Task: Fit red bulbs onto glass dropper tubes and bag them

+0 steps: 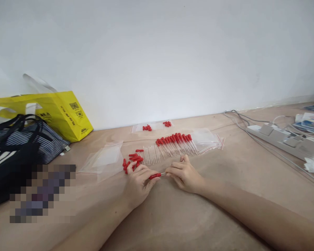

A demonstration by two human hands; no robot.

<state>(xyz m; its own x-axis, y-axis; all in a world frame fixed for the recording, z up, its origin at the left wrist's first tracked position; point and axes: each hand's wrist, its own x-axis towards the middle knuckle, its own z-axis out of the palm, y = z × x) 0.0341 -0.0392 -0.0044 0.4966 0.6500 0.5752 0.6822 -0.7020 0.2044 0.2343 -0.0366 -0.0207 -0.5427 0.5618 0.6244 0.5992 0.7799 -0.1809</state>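
My left hand [140, 179] pinches a red rubber dropper bulb [155, 176] between thumb and fingertips. From the right, my right hand [184, 176] grips a thin clear dropper tube [163, 174], whose end meets the bulb's mouth; how deep it sits I cannot tell. Several loose red bulbs [136, 158] lie just beyond my left hand, some partly hidden by it. Next to them is a row of bare clear tubes [151, 154]. Farther right, several droppers [176, 141] with red bulbs on their tubes lie side by side.
Clear zip bags [106, 157] lie left of the tubes, with more bags [205, 137] on the right. Another bag [157, 126] with red bulbs lies near the wall. A yellow bag [73, 118] and a striped bag [51, 139] stand left; a power strip [277, 139] with cables sits right.
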